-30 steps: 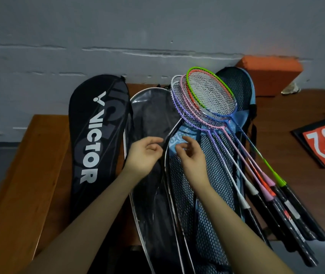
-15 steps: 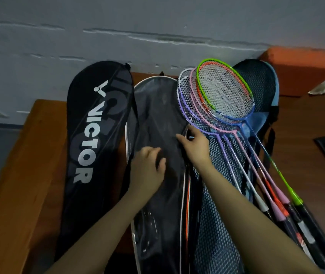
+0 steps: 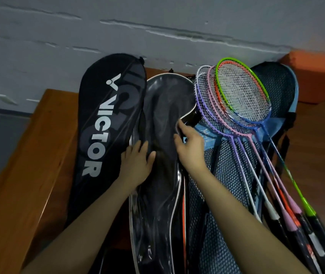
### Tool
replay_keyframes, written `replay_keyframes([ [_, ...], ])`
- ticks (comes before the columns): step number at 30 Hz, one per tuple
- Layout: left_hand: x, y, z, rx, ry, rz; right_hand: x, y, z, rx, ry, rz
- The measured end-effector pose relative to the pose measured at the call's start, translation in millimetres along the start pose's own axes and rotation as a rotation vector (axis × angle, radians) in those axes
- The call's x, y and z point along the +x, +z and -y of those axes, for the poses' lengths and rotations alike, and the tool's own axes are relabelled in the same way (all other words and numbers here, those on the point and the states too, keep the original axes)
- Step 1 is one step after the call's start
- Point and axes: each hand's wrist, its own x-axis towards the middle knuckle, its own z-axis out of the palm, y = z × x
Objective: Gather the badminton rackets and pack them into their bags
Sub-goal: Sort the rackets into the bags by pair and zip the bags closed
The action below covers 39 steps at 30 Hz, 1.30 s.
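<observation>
1. Plainly, in the head view, the left hand (image 3: 137,161) lies flat, fingers straight, on the glossy grey cover (image 3: 163,119) at centre frame; the right hand (image 3: 190,149) pinches that cover's white-piped edge between thumb and fingertips
2. Risk, as a judgement: the slick film could slip from so light a pinch, or the lifted edge could snag the strings beside it
3. The rackets (image 3: 234,99), thin coloured hoops with taut white strings, fan across the blue mesh bag (image 3: 276,84) at upper right, unpacked
4. The matte black Victor bag (image 3: 106,123) lies left of centre on the wooden table (image 3: 45,147)
</observation>
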Motion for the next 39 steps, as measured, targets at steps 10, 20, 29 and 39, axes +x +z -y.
replay_keyframes([
  [10, -12, -26, 14, -0.461, 0.135, -0.123, -16, 1, 54, -0.040, -0.331, -0.040],
  [20, -20, -118, -38, -1.037, 0.191, -0.120, -50, -16, 77, -0.164, -0.243, -0.142],
  [29, -20, -111, -43, -0.923, 0.089, -0.066, -94, -11, 64, -0.132, -0.252, -0.061],
  [39, -21, -109, -33, -1.147, 0.036, -0.171, -113, -29, 40, -0.041, 0.053, -0.122],
])
